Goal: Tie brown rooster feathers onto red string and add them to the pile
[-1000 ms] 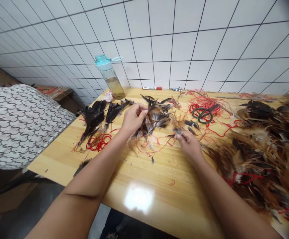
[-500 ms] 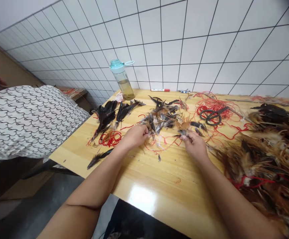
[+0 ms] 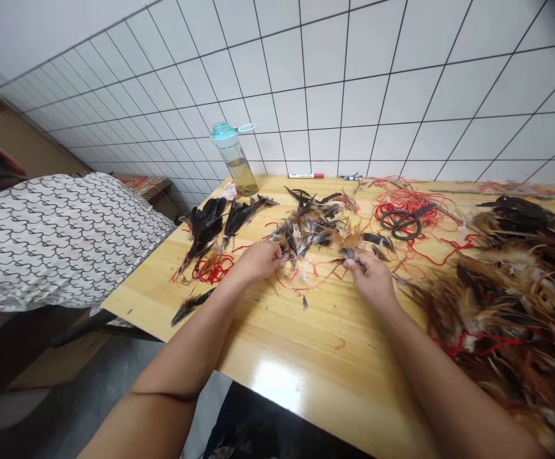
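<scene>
- White grid-tiled wall [image 3: 335,83] behind a varnished wooden bench [image 3: 277,363].
- Left hand [image 3: 258,262]: fingers pressed together at the edge of a loose feather heap [image 3: 309,229]; cannot tell whether they pinch anything.
- Right hand [image 3: 370,277]: pinching a small dark feather [image 3: 348,254] at the heap's right edge.
- Done and left: a black feather bunch [image 3: 203,226] lies apart on the left; a much larger brown feather mass [image 3: 502,306], with red string [image 3: 473,341] caught in it, covers the bench's right side.
- Since the earliest view, the left hand has dropped nearer the bench.

blk/brown feathers [image 3: 310,231], red string [image 3: 213,269], wht tile wall [image 3: 325,83]
</scene>
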`<state>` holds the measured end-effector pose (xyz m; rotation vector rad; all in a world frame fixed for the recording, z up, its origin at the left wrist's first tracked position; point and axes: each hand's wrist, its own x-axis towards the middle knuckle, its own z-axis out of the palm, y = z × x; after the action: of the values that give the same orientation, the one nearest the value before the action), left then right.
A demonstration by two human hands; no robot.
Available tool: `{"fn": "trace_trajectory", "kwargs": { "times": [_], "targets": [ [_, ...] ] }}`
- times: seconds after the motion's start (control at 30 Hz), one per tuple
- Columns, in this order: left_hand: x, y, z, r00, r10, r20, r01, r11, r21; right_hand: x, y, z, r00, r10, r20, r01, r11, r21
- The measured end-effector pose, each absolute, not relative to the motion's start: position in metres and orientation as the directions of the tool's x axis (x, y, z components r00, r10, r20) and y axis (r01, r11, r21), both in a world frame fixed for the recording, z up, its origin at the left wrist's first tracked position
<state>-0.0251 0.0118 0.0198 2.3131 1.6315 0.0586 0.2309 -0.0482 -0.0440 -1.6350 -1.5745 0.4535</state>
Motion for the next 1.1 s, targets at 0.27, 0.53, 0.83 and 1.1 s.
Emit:
{"fn": "trace_trajectory", "kwargs": {
  "times": [0.27,0.53,0.83,1.1],
  "targets": [
    [-0.040,0.016,0.034,0.384,0.922,-0.049,0.811,-0.311,0.496,0.230,-0.048,-0.044,0.171,0.951,0.257,0.661,0.083,-0.746],
    [0.011,0.003,0.047,0.542,0.839,-0.045,0.099,-0.011,0.995,0.231,-0.046,-0.050,0.226,0.941,0.250,0.545,0.091,-0.834],
    [0.069,-0.007,0.005,0.500,0.856,-0.134,-0.024,0.168,0.985,0.231,-0.045,-0.052,0.193,0.945,0.264,0.528,0.127,-0.840],
    [0.076,-0.012,-0.003,0.442,0.896,0.033,0.152,-0.111,0.982,0.228,-0.047,-0.052,0.176,0.953,0.245,0.558,0.108,-0.822]
  ]
}}
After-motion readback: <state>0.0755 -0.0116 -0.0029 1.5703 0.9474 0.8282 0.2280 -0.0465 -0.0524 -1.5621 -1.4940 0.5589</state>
